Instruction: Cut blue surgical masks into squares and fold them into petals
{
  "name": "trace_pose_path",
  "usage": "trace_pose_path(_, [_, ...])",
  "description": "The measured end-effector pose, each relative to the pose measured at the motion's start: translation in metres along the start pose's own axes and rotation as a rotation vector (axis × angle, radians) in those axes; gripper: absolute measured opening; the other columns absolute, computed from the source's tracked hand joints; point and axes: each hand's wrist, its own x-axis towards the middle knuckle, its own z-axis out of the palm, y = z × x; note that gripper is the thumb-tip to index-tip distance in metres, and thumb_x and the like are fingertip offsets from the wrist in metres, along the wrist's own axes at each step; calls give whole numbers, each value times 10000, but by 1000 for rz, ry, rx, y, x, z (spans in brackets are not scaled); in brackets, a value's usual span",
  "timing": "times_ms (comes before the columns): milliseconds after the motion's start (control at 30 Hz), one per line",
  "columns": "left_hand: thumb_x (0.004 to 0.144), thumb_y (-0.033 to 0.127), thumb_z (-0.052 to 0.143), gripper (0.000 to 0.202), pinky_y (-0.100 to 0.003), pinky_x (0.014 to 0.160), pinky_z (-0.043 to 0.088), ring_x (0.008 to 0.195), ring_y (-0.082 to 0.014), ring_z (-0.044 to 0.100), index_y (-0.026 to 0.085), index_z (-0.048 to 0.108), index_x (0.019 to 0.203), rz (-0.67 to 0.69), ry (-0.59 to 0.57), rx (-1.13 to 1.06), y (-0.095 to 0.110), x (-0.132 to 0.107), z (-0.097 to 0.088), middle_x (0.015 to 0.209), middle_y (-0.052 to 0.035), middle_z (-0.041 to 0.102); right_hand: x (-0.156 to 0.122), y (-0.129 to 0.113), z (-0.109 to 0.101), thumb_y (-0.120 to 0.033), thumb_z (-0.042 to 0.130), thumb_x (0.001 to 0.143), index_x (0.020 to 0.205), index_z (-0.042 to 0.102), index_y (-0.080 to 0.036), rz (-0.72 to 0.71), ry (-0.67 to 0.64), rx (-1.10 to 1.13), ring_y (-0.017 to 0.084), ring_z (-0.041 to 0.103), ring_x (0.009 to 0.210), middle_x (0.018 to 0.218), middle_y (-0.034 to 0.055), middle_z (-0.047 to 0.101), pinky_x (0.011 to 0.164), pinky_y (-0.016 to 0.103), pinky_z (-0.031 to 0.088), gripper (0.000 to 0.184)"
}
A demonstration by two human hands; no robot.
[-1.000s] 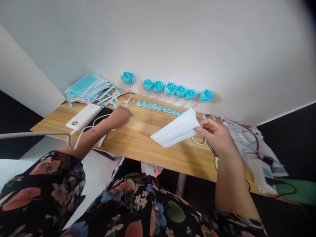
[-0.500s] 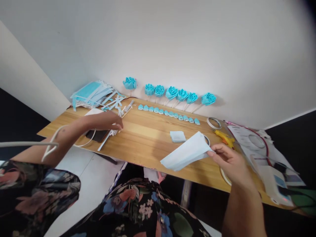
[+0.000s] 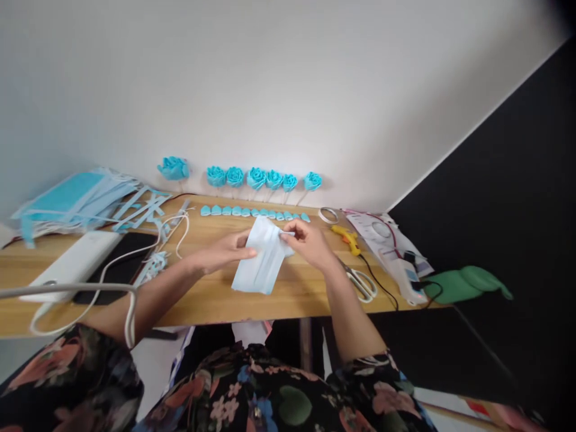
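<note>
Over the middle of the wooden table [image 3: 202,306] a pale blue face mask [image 3: 258,264] is held up between both hands, its pleats running lengthwise. My left hand [image 3: 229,251] grips its left side, thumb in front and fingers behind. With thumb and forefinger, my right hand [image 3: 308,243] pinches the upper right edge. No ear loops show on this mask. Behind it runs a row of small folded blue pieces [image 3: 236,211], partly covered by the mask's top. Scissors [image 3: 362,285] with white handles lie right of my right forearm.
Several blue flowers on sticks [image 3: 256,178] lean against the wall. At left are a stack of masks [image 3: 72,195], cut strips [image 3: 141,210], a white device [image 3: 76,264], a dark phone-like slab [image 3: 119,261] and a white cable. At right are a tape roll [image 3: 328,215], yellow glue gun [image 3: 346,237] and power strip [image 3: 409,282].
My left hand has come from the cut strips at left to the mask and taken hold of it. My right hand has brought the mask to the middle. The view has shifted right.
</note>
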Motion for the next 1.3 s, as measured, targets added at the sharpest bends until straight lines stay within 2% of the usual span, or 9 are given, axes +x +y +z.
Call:
trace_pose_path(167, [785,492,693,483,-423,845,558,1061,-309,682,170,644,1142,-118,217,4,-32,34,13,1197,-129,721,8,20,1,-431,692,783,1167,654,-222,72,19,61,170,604,787,1035,48,693,682,287,489,439])
trace_pose_path(267, [811,447,661,365,-409,824,554,995,-287,693,183,676,1062,-121,165,89,-36,37,21,1111,-97,746,11,26,2,-459,692,775,1234,656,-217,106,12,118,170,600,765,965,39,686,669,285,480,520])
trace_pose_path(367, [875,495,573,392,-370,803,553,952,-254,704,190,676,1098,-107,71,96,-28,32,15,1108,-100,744,8,28,6,-456,673,780,1043,724,-192,114,37,151,180,615,786,911,41,705,716,302,487,376])
trace_pose_path(467, [953,565,376,504,-345,759,546,847,-231,713,175,667,1084,-124,102,262,-20,25,-18,1039,-117,748,-6,27,5,-467,687,781,912,737,-196,137,34,166,184,632,783,898,43,732,716,306,496,305])
trace_pose_path(633, [927,403,394,392,-366,813,496,918,-301,692,174,703,848,-293,409,1171,-21,12,-110,940,-149,747,-38,30,-5,-464,723,780,873,752,-208,185,9,175,168,607,683,787,34,712,614,276,471,274])
trace_pose_path(800, [893,291,442,325,-403,876,492,1011,-353,682,140,728,862,-539,409,1400,-33,0,-157,1015,-208,739,-60,43,-9,-470,732,788,855,757,-218,225,18,184,166,596,674,807,36,718,606,276,459,261])
trace_pose_path(1100, [862,222,524,308,-521,874,496,1100,-467,648,42,742,985,-776,508,1400,-53,-10,-158,1109,-330,693,-81,43,-16,-482,737,766,809,761,-236,257,95,133,189,599,655,750,39,714,573,290,475,251])
trace_pose_path(1233, [879,232,485,448,-509,814,521,1073,-453,669,69,628,1271,-769,566,1384,-50,-16,-155,1153,-297,698,-88,40,-14,-447,731,773,823,765,-231,255,99,136,189,617,683,794,42,733,593,287,482,225])
trace_pose_path(1300, [877,248,489,429,-493,805,524,1074,-443,670,89,637,1246,-807,567,1370,-49,-19,-156,1155,-288,700,-91,40,-13,-441,733,774,837,767,-230,250,100,150,188,623,698,813,42,740,612,288,487,222])
